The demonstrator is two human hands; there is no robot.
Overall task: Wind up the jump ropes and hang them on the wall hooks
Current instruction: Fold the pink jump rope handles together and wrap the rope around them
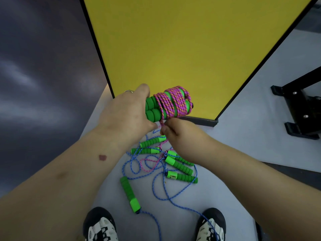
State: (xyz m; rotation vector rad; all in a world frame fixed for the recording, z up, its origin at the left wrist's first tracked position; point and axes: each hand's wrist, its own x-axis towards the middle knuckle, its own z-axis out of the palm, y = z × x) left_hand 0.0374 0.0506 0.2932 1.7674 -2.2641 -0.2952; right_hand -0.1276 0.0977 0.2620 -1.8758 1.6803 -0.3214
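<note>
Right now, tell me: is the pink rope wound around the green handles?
Yes, the pink rope coils around the paired green handles gripped by the left hand.

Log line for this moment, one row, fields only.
left hand: grips paired green handles | right hand: pinches pink rope tail below the winding | floor: blue ropes loose, unwound | hooks: not in view

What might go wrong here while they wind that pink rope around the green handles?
The pink rope runs down from the right hand into the blue ropes tangled on the floor, so pulling may snag or drag them. If the left hand loosens on the handles, the coils may slip. A blue strand crosses the right shoe: a trip risk.
</note>
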